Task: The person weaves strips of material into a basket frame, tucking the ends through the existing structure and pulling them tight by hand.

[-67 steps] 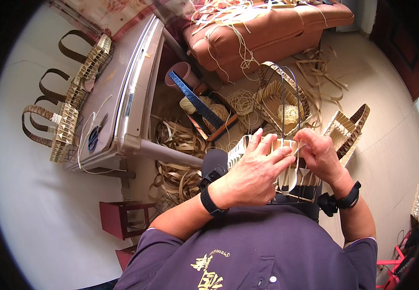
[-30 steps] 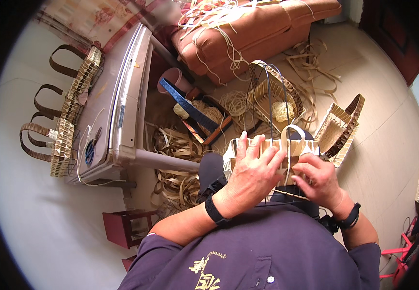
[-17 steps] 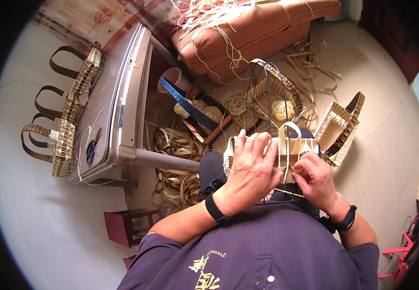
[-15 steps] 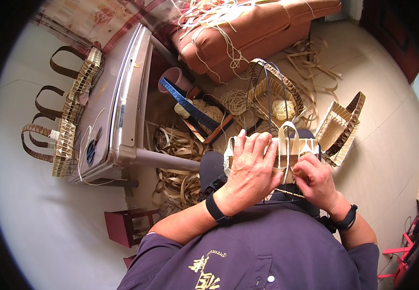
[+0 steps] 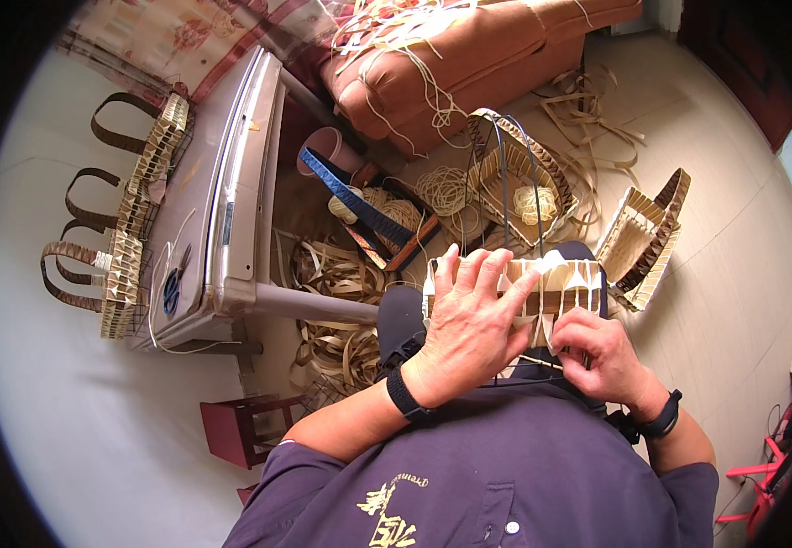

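Observation:
A half-woven pale straw basket (image 5: 571, 279) lies across my lap, with cream and tan strips standing along its side. My left hand (image 5: 471, 320) presses flat over the basket's left part, fingers spread across the weave. Just below the basket's right part, my right hand (image 5: 597, 352) pinches a thin pale strip between its fingers. Both wrists wear black bands.
On the floor ahead stand a finished woven basket (image 5: 644, 237), a basket with a ball of cord (image 5: 519, 187), coils of straw strips (image 5: 341, 310) and a brown sofa (image 5: 469, 64). A grey table (image 5: 222, 210) with hanging woven bags (image 5: 126, 265) is at left, and a small red stool (image 5: 242, 427) sits below it.
My right hand has dropped from the basket's top edge to just below it and drawn a strip down. The left hand stays pressed on the weave.

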{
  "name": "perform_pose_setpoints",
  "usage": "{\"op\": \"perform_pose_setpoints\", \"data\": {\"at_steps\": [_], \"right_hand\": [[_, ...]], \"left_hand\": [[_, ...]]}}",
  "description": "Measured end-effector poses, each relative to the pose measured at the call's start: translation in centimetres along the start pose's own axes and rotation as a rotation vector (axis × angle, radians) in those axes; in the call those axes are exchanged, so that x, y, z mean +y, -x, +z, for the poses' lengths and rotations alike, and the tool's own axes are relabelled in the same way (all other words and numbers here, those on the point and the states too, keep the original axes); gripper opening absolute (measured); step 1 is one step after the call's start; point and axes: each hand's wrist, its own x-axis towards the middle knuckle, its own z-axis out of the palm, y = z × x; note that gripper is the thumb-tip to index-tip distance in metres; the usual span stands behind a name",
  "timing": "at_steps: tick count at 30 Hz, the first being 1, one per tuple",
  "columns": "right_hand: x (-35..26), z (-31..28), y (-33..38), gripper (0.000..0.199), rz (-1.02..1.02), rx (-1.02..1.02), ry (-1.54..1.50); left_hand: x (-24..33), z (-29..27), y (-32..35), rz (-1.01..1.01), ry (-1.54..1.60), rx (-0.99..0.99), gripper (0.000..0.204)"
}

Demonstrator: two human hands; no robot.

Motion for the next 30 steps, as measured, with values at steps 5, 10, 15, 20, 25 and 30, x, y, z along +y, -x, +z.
{"op": "perform_pose_setpoints", "data": {"at_steps": [5,10,15,20,25,30], "right_hand": [[-0.6,0.7,-0.3,0.018,0.152,0.066,0.053],[-0.9,0.0,-0.1,0.02,-0.011,-0.086,0.147],[-2.1,0.3,0.1,0.024,0.013,-0.083,0.308],[-1.8,-0.3,-0.2,0.02,-0.09,-0.178,0.315],[-0.9,-0.3,-0.2,0.023,-0.203,-0.25,0.237],[-1.0,-1.7,-0.7,0.02,-0.143,-0.201,0.088]], "left_hand": [[0.1,0.0,-0.1,0.011,-0.01,0.003,0.07],[0.1,-0.2,-0.1,0.005,-0.014,-0.01,0.069],[0.0,-0.2,-0.3,-0.003,0.004,-0.017,0.069],[0.0,-0.2,-0.3,0.012,0.014,0.001,0.063],[0.2,0.2,-0.2,0.015,-0.026,-0.016,0.06],[0.2,1.1,-0.1,0.105,-0.071,-0.019,0.055]]}}
